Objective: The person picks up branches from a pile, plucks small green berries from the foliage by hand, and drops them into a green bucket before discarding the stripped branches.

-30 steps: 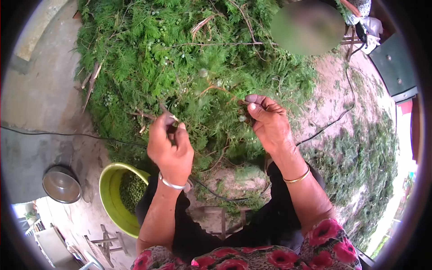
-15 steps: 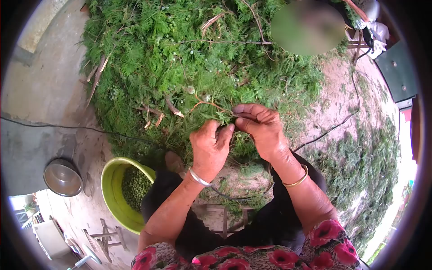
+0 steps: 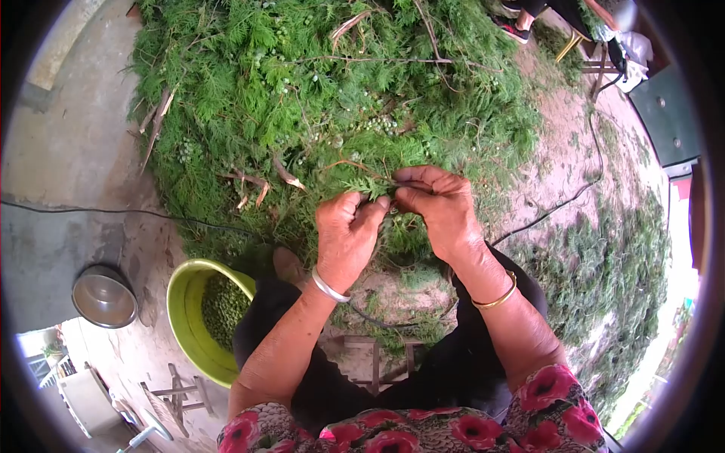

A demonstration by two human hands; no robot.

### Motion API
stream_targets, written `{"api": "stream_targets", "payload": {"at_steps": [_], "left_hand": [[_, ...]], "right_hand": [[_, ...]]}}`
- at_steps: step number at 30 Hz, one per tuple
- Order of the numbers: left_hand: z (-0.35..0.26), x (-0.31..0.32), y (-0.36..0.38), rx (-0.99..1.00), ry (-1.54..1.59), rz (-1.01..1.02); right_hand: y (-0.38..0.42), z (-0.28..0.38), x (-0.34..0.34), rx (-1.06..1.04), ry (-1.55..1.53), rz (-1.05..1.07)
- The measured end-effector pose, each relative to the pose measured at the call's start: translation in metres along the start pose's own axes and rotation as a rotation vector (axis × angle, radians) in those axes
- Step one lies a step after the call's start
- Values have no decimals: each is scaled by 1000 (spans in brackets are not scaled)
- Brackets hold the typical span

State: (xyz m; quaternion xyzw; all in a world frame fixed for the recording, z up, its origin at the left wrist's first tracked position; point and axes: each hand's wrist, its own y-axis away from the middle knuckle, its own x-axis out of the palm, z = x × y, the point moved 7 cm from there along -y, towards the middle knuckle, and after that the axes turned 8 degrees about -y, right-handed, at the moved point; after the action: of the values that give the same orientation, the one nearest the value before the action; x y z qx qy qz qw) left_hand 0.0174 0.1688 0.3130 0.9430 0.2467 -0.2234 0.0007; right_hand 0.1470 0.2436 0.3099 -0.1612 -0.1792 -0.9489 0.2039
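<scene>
A small green sprig [image 3: 367, 186] with a thin brown stem is pinched between my two hands, above a big heap of cut evergreen branches [image 3: 249, 98]. My left hand [image 3: 347, 230], with a silver bangle at the wrist, closes thumb and forefinger on the sprig's lower side. Just to its right, my right hand [image 3: 442, 208], wearing a gold bangle, has its fingertips closed at the sprig's stem end. Whatever small piece sits between those fingertips is hidden. Pale round cones [image 3: 381, 124] dot the heap beyond my hands.
Left of my knee stands a yellow-green bucket [image 3: 185, 309] partly filled with small green cones. A steel bowl [image 3: 105, 297] lies farther left. A black cable [image 3: 113, 211] crosses the floor. More cut greenery [image 3: 604, 279] spreads at right. A co-worker's shoe [image 3: 515, 30] shows at the top right.
The sprig has shifted and turned slightly between my fingers, and less of its brown stem shows. My left hand has moved slightly left and up. The view has tilted a little.
</scene>
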Motion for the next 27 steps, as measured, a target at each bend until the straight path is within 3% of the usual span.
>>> {"api": "stream_targets", "payload": {"at_steps": [1, 4, 6, 8, 14, 17, 20, 27], "left_hand": [[-2, 3, 2, -119, 104, 53], [-20, 4, -3, -135, 167, 111], [-1, 6, -1, -137, 123, 160], [-5, 11, 2, -304, 548, 188], [-9, 6, 4, -379, 725, 343], [-12, 6, 5, -463, 1093, 379], [-4, 11, 9, -565, 1092, 357], [-11, 23, 19, -552, 974, 412]], "right_hand": [[0, -2, -2, 14, -6, -15], [2, 2, 3, -24, 20, 59], [4, 2, 4, 29, -33, 70], [3, -1, 3, 78, -86, 76], [-1, -6, -3, 221, -270, 73], [-4, 0, -3, 164, -370, 107], [-4, 3, -5, 139, -403, 81], [-4, -3, -5, 155, -347, 98]]}}
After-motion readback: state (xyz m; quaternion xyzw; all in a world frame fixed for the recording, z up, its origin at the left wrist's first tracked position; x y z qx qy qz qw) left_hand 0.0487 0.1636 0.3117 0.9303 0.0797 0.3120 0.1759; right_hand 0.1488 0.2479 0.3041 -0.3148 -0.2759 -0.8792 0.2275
